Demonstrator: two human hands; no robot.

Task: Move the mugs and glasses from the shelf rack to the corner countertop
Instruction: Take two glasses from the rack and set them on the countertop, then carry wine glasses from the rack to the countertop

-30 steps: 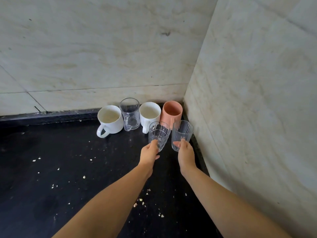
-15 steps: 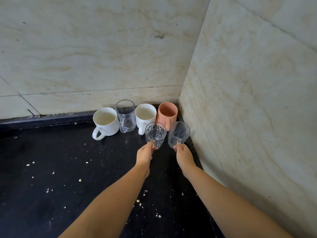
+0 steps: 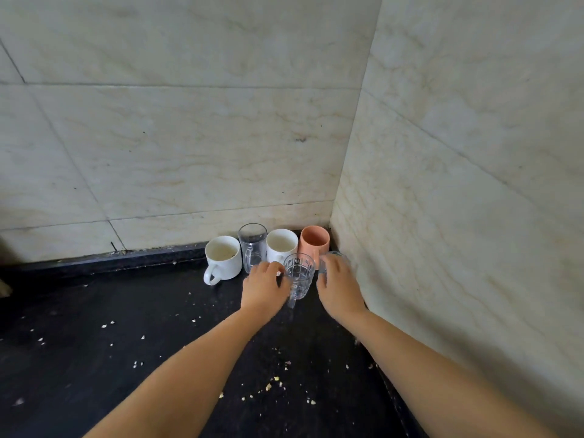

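You are at the setting-down step: two glasses are arriving at the corner countertop (image 3: 94,327), just in front of the row already standing along the back wall. That row, from 10 o'clock round to 12 o'clock of your hands, is a white mug (image 3: 222,257), a plain clear glass (image 3: 252,246), a second white mug (image 3: 281,246) and a pink mug (image 3: 314,243) tight in the corner.

Your left hand (image 3: 264,287) sits at the 9 o'clock side of the patterned glass (image 3: 298,276), fingers curled against its wall; it looks clamped on it, though the grip side is hidden from you. That glass stands upright, or nearly so, and I cannot tell whether its base is on the stone yet. Your right hand (image 3: 339,287) lies over the second glass (image 3: 335,259), at 1 o'clock of the patterned one, hard by the right wall (image 3: 458,216); only the rim shows, so the hand seems closed on it, but I cannot say for sure.

Next, I judge, you need both bases flat on the stone, then let go cleanly, drawing back toward 6 o'clock without nudging the row behind. Mind the narrow gap between the two glasses and the pink mug; glass on glass may chip. The shelf rack is out of view.
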